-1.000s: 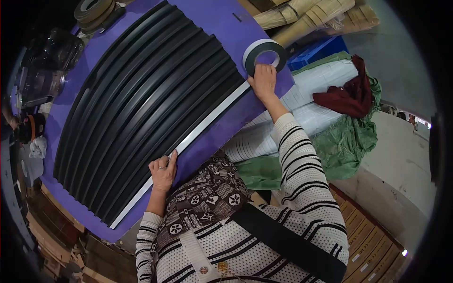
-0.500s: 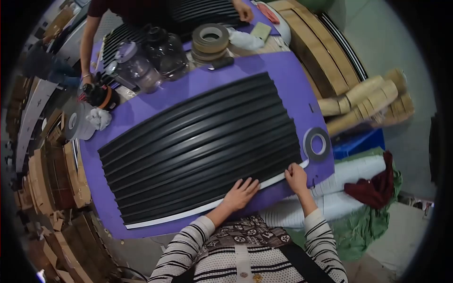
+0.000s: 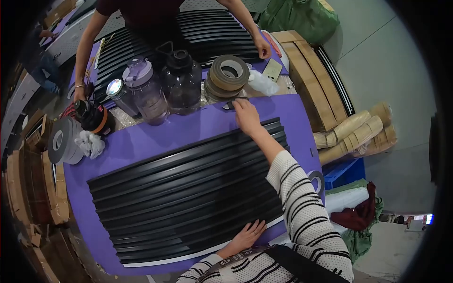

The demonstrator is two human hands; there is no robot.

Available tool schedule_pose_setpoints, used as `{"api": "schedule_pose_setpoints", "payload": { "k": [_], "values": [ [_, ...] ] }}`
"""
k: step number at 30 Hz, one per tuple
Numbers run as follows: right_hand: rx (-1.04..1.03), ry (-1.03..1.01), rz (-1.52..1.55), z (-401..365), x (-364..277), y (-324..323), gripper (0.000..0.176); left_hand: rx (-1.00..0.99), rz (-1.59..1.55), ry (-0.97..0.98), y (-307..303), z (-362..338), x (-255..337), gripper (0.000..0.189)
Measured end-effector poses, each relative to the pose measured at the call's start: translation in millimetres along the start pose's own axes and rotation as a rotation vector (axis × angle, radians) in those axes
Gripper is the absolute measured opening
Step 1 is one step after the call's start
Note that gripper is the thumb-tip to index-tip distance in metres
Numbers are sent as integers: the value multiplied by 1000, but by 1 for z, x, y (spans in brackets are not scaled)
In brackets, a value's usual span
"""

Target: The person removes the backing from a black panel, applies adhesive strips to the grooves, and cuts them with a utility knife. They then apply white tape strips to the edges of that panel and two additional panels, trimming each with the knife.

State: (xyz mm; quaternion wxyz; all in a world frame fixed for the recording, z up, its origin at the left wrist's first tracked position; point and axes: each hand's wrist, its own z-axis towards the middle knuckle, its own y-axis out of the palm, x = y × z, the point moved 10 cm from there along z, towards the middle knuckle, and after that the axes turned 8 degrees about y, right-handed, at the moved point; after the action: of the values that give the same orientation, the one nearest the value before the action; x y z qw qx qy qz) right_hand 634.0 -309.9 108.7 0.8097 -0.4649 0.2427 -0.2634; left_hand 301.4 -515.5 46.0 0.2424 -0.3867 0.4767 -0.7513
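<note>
A black ribbed panel [image 3: 188, 188] lies on the purple table [image 3: 78, 203]. Along its near edge runs a white tape strip [image 3: 165, 260]. My left hand [image 3: 245, 237] rests flat near that edge, fingers extended. Across the panel stretches my right arm, and my right hand [image 3: 247, 117] has its fingers closed on a small black utility knife [image 3: 230, 104] at the table's far side. The hand covers part of the knife. A grey tape roll [image 3: 318, 180] lies at the table's right side, partly behind my sleeve.
Beyond the knife stand stacked tape rolls [image 3: 222, 78], a dark jug [image 3: 181, 85] and a clear bottle [image 3: 148, 94]. Opposite, a co-worker's hand [image 3: 262, 47] is over another ribbed panel [image 3: 217, 35]. Cardboard boxes [image 3: 311, 80] line the right.
My right hand has left the tape at the panel's near right corner and reached across to the knife. My left hand stays on the near edge. The view has shifted.
</note>
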Motion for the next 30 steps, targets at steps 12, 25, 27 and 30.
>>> {"api": "schedule_pose_setpoints", "payload": {
  "k": [12, 25, 27, 30],
  "values": [
    [75, 171, 460, -65, -21, -74, 26, -105, 4, -35, 19, 4, 6, 43],
    [-271, 1024, 13, -445, 139, -184, 32, -40, 146, 33, 30, 101, 33, 40],
    [-322, 995, -21, -444, 141, -177, 30, -60, 152, 30, 43, 114, 32, 42],
    [-402, 939, -81, -438, 146, -168, 26, -81, 161, 17, 52, 118, 28, 45]
  ]
}}
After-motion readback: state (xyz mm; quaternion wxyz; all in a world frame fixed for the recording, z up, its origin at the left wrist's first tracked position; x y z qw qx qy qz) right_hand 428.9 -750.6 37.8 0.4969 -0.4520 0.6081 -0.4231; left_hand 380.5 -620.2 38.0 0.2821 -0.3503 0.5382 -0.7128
